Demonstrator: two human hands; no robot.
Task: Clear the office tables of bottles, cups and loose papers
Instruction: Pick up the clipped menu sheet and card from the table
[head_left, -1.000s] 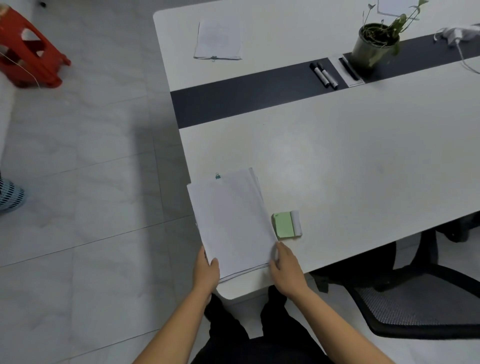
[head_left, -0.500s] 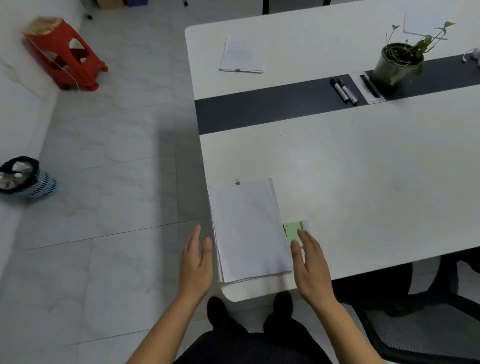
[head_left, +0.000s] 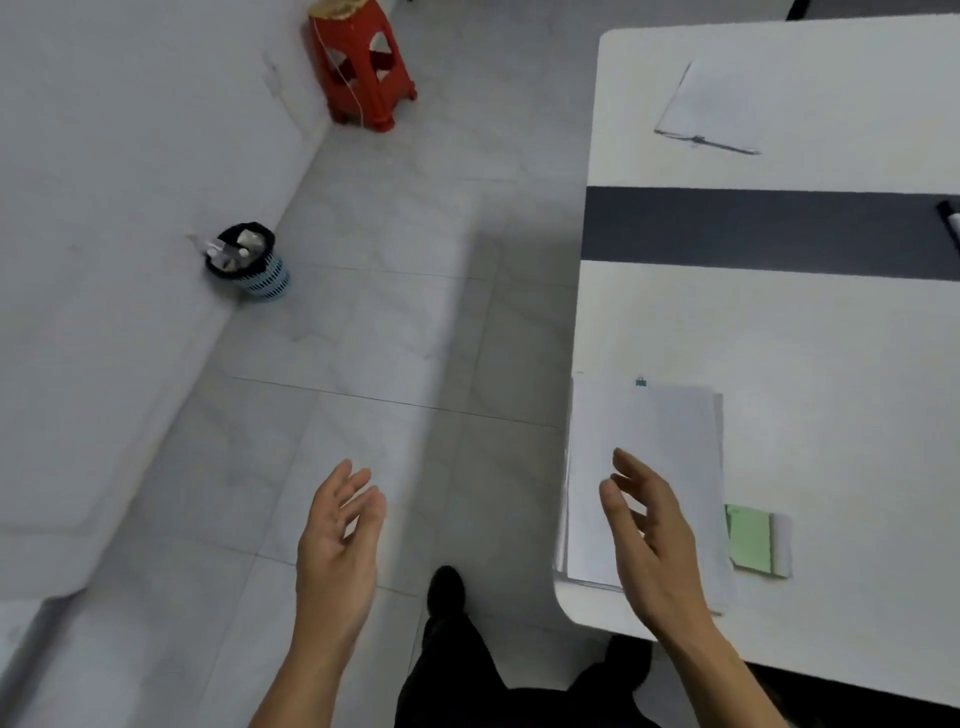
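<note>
1. Fingers (head_left: 353, 486) of the left hand (head_left: 337, 540) are straight and slightly spread and hold nothing. This hand hangs over the grey tiled floor (head_left: 363, 338), off the left side of the table, with its palm turned inward.
2. Fingers (head_left: 631, 467) of the right hand (head_left: 654, 540) are likewise loose and parted and grip nothing, with the palm facing the left hand. This hand shows in front of the near part of the stack of white paper sheets (head_left: 649, 431). Whether it touches the top sheet cannot be told.
3. That stack lies flat on the near left corner of the white rectangular table (head_left: 831, 332), its long left edge running close along the table's edge. A small green binder clip (head_left: 641, 382) sits at its far end.
4. Just beside the stack, on its right, lies a pale green sticky-note pad (head_left: 750, 540), flat on the tabletop.
5. A wide dark grey band (head_left: 753, 234) crosses the tabletop beyond the stack. The end of a black-and-white marker (head_left: 949, 221) shows on the band at the right edge of the view.
6. Beyond the band, well apart from the stack, a second sheaf of white paper clipped along one edge (head_left: 711, 104) lies flat and at an angle.
7. On the floor by the pale wall stands a small blue-and-white mesh wastebasket with a black liner (head_left: 254, 270), with rubbish in it. Farther along the wall stands a red plastic stool (head_left: 363, 67).
8. One black shoe (head_left: 445, 587) rests on the tiles between the two hands, just left of the table corner.
</note>
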